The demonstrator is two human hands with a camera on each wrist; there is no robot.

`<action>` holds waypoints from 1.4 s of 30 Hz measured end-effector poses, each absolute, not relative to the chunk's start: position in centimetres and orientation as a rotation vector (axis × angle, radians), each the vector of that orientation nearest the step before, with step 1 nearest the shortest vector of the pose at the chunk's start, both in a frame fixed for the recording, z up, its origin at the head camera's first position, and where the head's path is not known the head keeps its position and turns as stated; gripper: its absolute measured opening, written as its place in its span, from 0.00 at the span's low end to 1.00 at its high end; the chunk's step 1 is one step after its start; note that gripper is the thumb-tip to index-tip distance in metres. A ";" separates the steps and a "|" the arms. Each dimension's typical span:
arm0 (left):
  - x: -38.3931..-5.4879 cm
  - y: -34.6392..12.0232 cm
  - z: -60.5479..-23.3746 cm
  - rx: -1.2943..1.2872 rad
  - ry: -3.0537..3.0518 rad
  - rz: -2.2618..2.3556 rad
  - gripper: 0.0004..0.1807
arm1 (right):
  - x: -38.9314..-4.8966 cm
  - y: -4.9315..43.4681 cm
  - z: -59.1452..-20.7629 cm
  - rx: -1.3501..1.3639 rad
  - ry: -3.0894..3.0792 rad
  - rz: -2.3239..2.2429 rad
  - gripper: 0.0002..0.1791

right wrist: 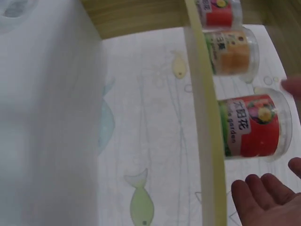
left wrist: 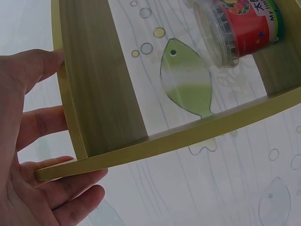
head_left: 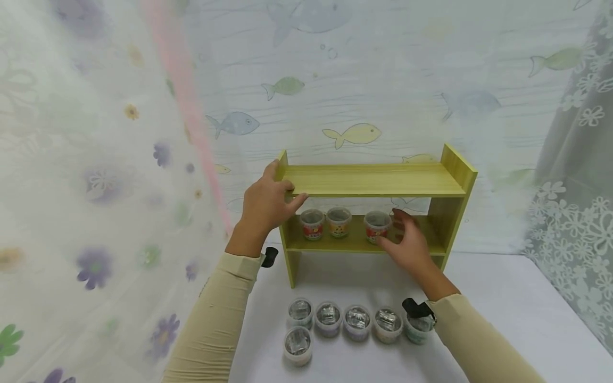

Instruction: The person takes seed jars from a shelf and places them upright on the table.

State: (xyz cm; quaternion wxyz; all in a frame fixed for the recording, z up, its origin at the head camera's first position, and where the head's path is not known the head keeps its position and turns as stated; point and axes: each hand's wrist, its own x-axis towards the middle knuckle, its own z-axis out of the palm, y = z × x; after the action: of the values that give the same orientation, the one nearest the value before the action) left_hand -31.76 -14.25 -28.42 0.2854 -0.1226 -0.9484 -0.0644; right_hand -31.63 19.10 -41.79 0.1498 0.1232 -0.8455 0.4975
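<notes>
Red cup stands upright on the lower board of the shelf, near its middle, and your right hand is spread loosely around it. These fingers have hold of nothing; whether your thumb touches the cup, I cannot tell. Your left hand grips the shelf's upper left corner. I judge that you are setting this cup in its place; the next move probably calls for drawing the right fingers away without knocking it. Farther left on the shelf stand an orange cup and another red cup; six tubs stand on the table before the shelf.
</notes>
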 end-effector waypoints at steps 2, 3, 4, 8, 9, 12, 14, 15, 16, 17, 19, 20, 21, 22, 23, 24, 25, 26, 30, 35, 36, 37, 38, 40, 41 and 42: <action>-31.8 -14.3 -28.5 -0.330 -2.534 -0.171 0.27 | -32.1 19.2 -41.3 0.347 -2.465 1.464 0.50; -31.8 -14.3 -28.5 -0.331 -2.532 -0.172 0.27 | -32.4 19.2 -41.1 0.343 -2.484 1.486 0.52; -31.8 -14.3 -28.5 -0.333 -2.530 -0.172 0.27 | -32.7 19.2 -40.9 0.341 -2.502 1.506 0.52; -31.8 -14.3 -28.5 -0.334 -2.526 -0.173 0.27 | -34.1 19.4 -40.4 0.339 -2.564 1.531 0.51; -31.8 -14.3 -28.5 -0.332 -2.526 -0.176 0.27 | -34.3 19.5 -40.3 0.348 -2.573 1.530 0.50; -31.8 -14.3 -28.5 -0.331 -2.526 -0.183 0.27 | -34.7 19.7 -40.4 0.366 -2.591 1.503 0.44; -31.9 -14.2 -28.5 -0.334 -2.528 -0.183 0.27 | -34.8 19.8 -40.5 0.377 -2.597 1.502 0.41; -31.9 -14.2 -28.5 -0.334 -2.529 -0.183 0.27 | -34.8 19.9 -40.6 0.385 -2.598 1.496 0.40; -31.9 -14.2 -28.5 -0.335 -2.530 -0.182 0.27 | -34.8 20.0 -40.6 0.388 -2.602 1.484 0.40; -31.9 -14.1 -28.5 -0.337 -2.531 -0.180 0.27 | -34.8 20.1 -40.7 0.393 -2.601 1.479 0.39; -31.9 -14.1 -28.5 -0.339 -2.531 -0.178 0.27 | -35.0 20.3 -40.7 0.398 -2.612 1.451 0.39; -31.9 -14.1 -28.5 -0.338 -2.531 -0.176 0.27 | -35.0 20.3 -40.7 0.401 -2.622 1.426 0.40; -31.8 -14.1 -28.5 -0.337 -2.530 -0.174 0.27 | -35.0 20.4 -40.7 0.404 -2.632 1.402 0.40; -31.8 -14.1 -28.5 -0.337 -2.531 -0.174 0.27 | -35.1 20.4 -40.7 0.404 -2.643 1.380 0.40; -31.8 -14.1 -28.5 -0.337 -2.530 -0.174 0.28 | -35.1 20.4 -40.7 0.408 -2.651 1.362 0.40; -31.7 -14.2 -28.5 -0.337 -2.530 -0.174 0.28 | -35.1 20.4 -40.7 0.411 -2.660 1.341 0.40; -31.7 -14.2 -28.5 -0.338 -2.530 -0.173 0.28 | -35.1 20.5 -40.7 0.416 -2.665 1.327 0.40; -31.7 -14.2 -28.5 -0.339 -2.531 -0.174 0.28 | -35.1 20.5 -40.8 0.414 -2.670 1.314 0.40; -31.7 -14.2 -28.5 -0.341 -2.533 -0.177 0.28 | -34.8 20.5 -40.8 0.409 -2.681 1.296 0.40; -31.7 -14.2 -28.4 -0.327 -2.538 -0.165 0.27 | -34.5 20.4 -40.8 0.437 -2.680 1.285 0.42; -31.7 -14.2 -28.4 -0.325 -2.539 -0.162 0.28 | -34.4 20.4 -40.8 0.443 -2.677 1.280 0.42; -31.6 -14.2 -28.4 -0.324 -2.540 -0.161 0.28 | -34.3 20.3 -40.8 0.449 -2.675 1.274 0.42; -31.7 -14.2 -28.4 -0.322 -2.541 -0.158 0.28 | -34.3 20.3 -40.8 0.451 -2.671 1.272 0.41; -31.7 -14.2 -28.3 -0.321 -2.542 -0.157 0.28 | -34.2 20.3 -40.8 0.461 -2.664 1.279 0.40; -31.7 -14.2 -28.3 -0.319 -2.542 -0.157 0.27 | -34.2 20.2 -40.7 0.465 -2.661 1.284 0.40; -31.7 -14.2 -28.3 -0.319 -2.540 -0.157 0.27 | -34.2 20.2 -40.7 0.468 -2.658 1.292 0.40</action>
State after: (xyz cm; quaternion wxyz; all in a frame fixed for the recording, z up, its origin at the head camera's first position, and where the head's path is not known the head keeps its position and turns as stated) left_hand -31.71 -14.24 -28.27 0.2844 -0.1192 -0.9495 -0.0585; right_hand -34.16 20.21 -40.68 0.0747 0.1561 -0.8859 0.4305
